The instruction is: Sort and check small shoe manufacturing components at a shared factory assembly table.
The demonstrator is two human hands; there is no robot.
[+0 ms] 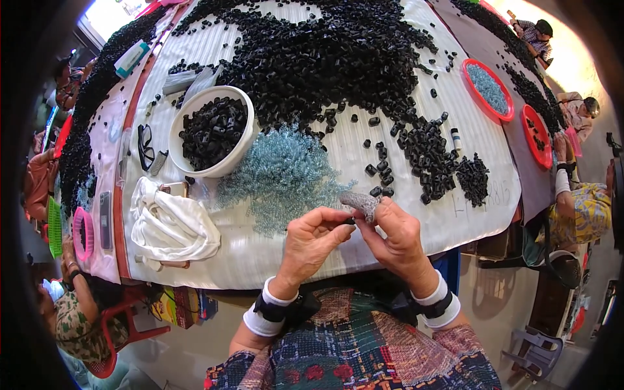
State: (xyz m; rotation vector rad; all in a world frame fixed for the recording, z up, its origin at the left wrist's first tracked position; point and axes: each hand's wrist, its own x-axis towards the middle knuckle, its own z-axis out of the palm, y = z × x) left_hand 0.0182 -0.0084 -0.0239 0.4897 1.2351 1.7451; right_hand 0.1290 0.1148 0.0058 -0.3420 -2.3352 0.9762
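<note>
My left hand (311,242) and my right hand (393,235) meet over the near edge of the white table (403,214). Both pinch one small black plastic piece (350,221) between their fingertips. A grey fabric cover sits on my right forefinger (361,202). Just beyond the hands lies a heap of clear bluish springs (279,175). A large spread of small black plastic parts (338,58) covers the far half of the table, with loose ones (429,162) trailing toward my right hand.
A white bowl (195,170) holding black parts stands at the left, with a crumpled white cloth (170,227) in front of it and glasses (145,146) beside it. Two red trays (489,91) sit on the right-hand table. Other people sit around both sides.
</note>
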